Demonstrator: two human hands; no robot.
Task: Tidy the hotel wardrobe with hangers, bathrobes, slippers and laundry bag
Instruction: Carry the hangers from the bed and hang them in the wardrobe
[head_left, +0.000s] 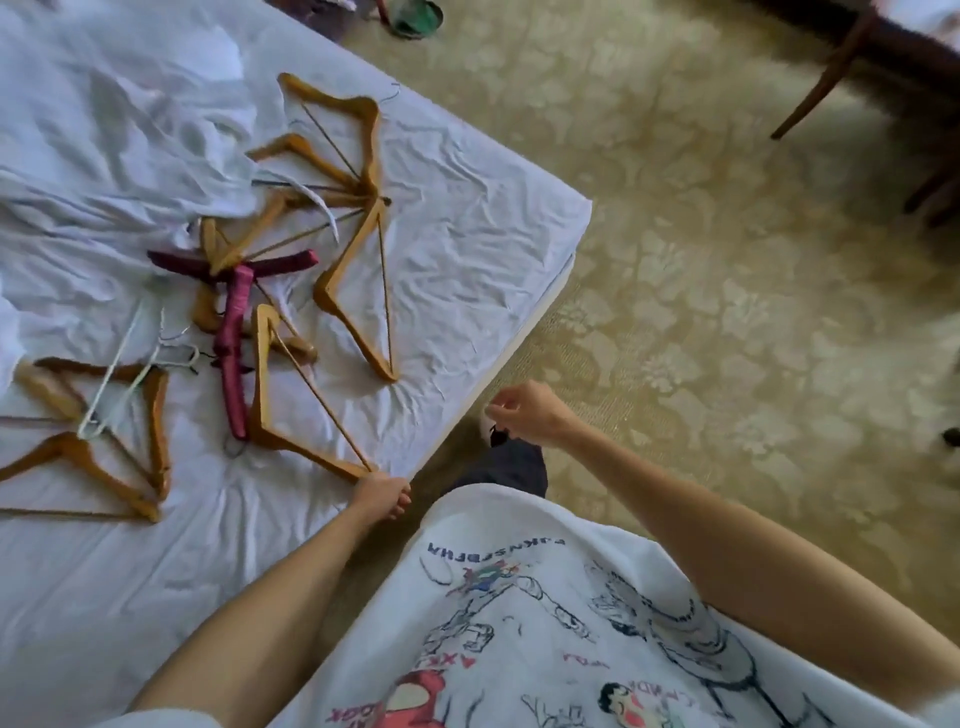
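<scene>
Both hands are out in front of a person in a white printed T-shirt (519, 623). Left hand (382, 493) has its fingers curled round the near corner of a light wooden triangular hanger with a thin crossbar (291, 410), gripping it at the edge of the bed (467, 270). Right hand (524, 413) hangs in the air just off the bed's corner, above the patterned beige carpet (727, 286), fingers loosely curled with the thumb and forefinger close together; whether something small is pinched there cannot be told.

That gripped hanger lies flat on the wrinkled white sheet, its far end reaching up toward a dark pink satin padded hanger (234, 353) just beside it. A second pink padded hanger (234, 262) lies crosswise at the top of the first. Beyond these, a pile of more wooden hangers (358, 218) fans out over the sheet, several overlapping. At the left edge lie two darker wooden hangers (104, 457) with a thin white plastic hanger (124, 379) across them. Crumpled white fabric (104, 130) is heaped at the far left of the bed, touching the pile. Dark wooden chair legs (831, 73) stand on the carpet at top right.
</scene>
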